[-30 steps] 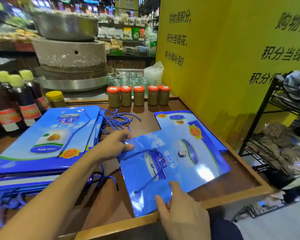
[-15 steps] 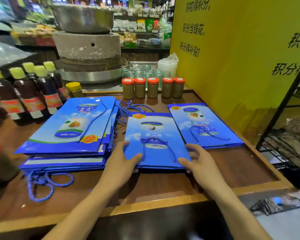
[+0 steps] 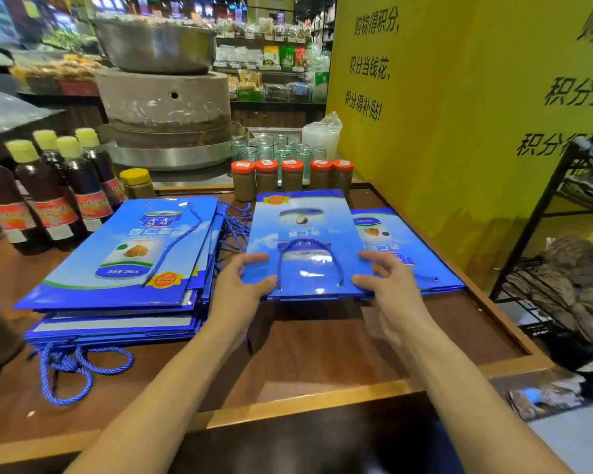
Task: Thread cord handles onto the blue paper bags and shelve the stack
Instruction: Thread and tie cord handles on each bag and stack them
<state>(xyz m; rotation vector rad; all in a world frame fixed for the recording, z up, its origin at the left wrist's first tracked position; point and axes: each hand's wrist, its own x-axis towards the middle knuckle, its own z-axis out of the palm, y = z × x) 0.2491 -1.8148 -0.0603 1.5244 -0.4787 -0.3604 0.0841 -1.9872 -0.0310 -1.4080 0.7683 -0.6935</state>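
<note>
Blue paper bag [image 3: 305, 227], near corners gripped by left hand [image 3: 240, 292], right hand [image 3: 389, 292]

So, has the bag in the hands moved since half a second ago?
Yes. The held bag is lifted off the table, its far edge now by the orange-lidded jars.

Two bare arms are shown, entering from the bottom of the frame. The left forearm [image 3: 172, 381] is uncovered to the lower left edge, the right forearm [image 3: 459, 381] to the lower right. The left hand [image 3: 240, 292] and right hand [image 3: 387, 289] are bare. Whether the dark mass [image 3: 322, 439] at bottom centre is clothing cannot be told.
</note>
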